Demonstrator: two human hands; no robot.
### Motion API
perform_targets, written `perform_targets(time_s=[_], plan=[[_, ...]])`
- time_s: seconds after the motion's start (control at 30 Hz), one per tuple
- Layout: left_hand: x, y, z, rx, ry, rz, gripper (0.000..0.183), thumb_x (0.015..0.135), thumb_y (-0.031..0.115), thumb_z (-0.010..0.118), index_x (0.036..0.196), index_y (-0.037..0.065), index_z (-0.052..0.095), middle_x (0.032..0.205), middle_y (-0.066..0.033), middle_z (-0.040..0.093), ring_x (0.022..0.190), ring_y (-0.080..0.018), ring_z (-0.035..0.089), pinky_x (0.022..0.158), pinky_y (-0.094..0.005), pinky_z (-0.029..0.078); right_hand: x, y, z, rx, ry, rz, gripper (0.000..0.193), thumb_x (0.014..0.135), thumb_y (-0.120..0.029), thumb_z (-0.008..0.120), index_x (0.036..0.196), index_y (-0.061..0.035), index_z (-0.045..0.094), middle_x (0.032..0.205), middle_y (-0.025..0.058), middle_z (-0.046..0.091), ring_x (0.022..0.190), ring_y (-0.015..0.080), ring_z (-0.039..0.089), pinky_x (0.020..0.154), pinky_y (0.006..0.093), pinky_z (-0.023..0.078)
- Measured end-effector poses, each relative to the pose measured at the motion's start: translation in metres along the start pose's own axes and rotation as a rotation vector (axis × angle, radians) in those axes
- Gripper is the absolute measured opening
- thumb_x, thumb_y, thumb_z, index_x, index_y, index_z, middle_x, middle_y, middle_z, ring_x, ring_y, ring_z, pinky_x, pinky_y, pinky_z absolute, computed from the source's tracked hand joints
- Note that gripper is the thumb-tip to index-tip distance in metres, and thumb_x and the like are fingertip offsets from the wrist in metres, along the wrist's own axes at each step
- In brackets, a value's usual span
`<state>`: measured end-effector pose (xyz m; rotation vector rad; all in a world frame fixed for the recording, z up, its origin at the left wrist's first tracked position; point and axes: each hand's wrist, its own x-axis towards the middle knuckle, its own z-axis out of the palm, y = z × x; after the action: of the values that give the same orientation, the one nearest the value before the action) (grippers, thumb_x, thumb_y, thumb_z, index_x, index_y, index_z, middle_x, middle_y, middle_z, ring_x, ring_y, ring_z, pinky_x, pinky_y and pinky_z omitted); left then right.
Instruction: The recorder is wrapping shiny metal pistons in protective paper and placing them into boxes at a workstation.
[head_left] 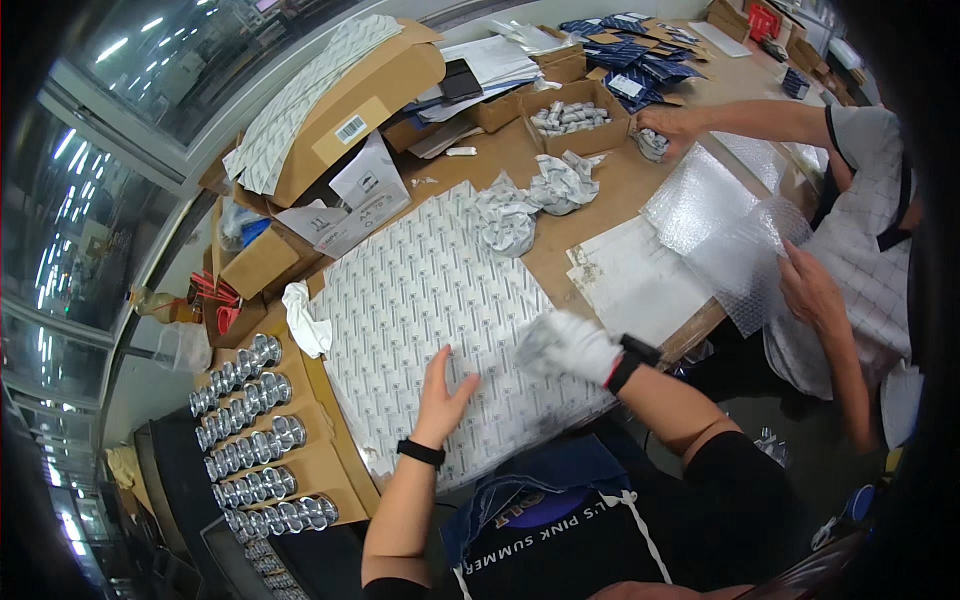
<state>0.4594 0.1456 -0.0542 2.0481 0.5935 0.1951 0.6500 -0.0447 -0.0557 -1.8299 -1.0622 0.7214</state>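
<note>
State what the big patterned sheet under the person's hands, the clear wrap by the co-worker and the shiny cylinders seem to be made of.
Patterned sheet: likely thin matt paper; similar crumpled pieces lie nearby. Clear wrap: bubble plastic, see-through and dimpled. Shiny cylinders: probably polished metal, with mirror-like glints. The right hand wears a white, seemingly cloth glove; the left hand is bare.

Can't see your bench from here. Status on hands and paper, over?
Left hand bare, flat on printed wrapping sheets. Right hand gloved, gathering sheet, closure unclear. Crumpled wrapped bundles at the stack's far edge.
</note>
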Motion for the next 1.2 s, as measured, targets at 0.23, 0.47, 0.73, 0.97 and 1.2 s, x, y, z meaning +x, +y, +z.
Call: perform_targets(time_s=[0.23,0.47,0.73,0.97,1.2], plan=[[0.118,0.06,0.026,0.282,0.045,0.3,0.076,0.075,0.032,0.07,0.137,0.005,0.034,0.139,-0.0339,0.023,0.129,-0.0506,0.02,0.106,-0.0528,0.021,0.007,0.078,-0.124,-0.375,0.407,0.315,0.044,0.078,-0.012,0.056,0.12,-0.0066,0.047,0.106,0.0199,0.058,0.1,0.0366,0.056,0.084,0.0417,0.047],[0.229,0.084,0.079,0.515,0.007,0.005,0.092,0.071,0.053,0.069,0.144,0.018,0.025,0.149,-0.0253,0.012,0.133,-0.0532,0.006,0.108,-0.0565,0.013,0.023,0.093,-0.164,-0.441,0.467,0.392,0.049,0.077,-0.011,0.059,0.124,-0.0057,0.045,0.112,0.0219,0.056,0.104,0.036,0.054,0.09,0.04,0.044],[0.267,0.08,0.113,0.695,0.008,0.14,0.077,0.068,0.052,0.072,0.134,0.026,0.044,0.136,-0.0134,0.035,0.121,-0.0426,0.028,0.102,-0.0543,0.021,0.063,0.116,-0.227,-0.403,0.564,0.345,0.053,0.077,-0.012,0.059,0.127,-0.0059,0.045,0.119,0.0215,0.054,0.11,0.0338,0.053,0.092,0.0387,0.043],[0.272,0.078,0.133,0.591,-0.034,0.337,0.059,0.068,0.045,0.073,0.122,0.026,0.057,0.131,-0.0128,0.039,0.123,-0.0415,0.026,0.103,-0.0539,0.018,0.122,0.097,-0.26,-0.975,0.555,0.28,0.063,0.073,-0.028,0.063,0.128,-0.0065,0.043,0.118,0.0197,0.054,0.109,0.0356,0.052,0.093,0.0414,0.042],[0.272,0.079,0.144,0.528,0.028,0.344,0.057,0.068,0.042,0.073,0.12,0.024,0.058,0.13,-0.0122,0.039,0.122,-0.0408,0.027,0.102,-0.0545,0.018,0.253,0.069,-0.286,-0.669,0.288,0.522,0.048,0.081,-0.035,0.051,0.119,-0.0055,0.055,0.113,0.0238,0.059,0.11,0.0355,0.055,0.091,0.0411,0.044]])
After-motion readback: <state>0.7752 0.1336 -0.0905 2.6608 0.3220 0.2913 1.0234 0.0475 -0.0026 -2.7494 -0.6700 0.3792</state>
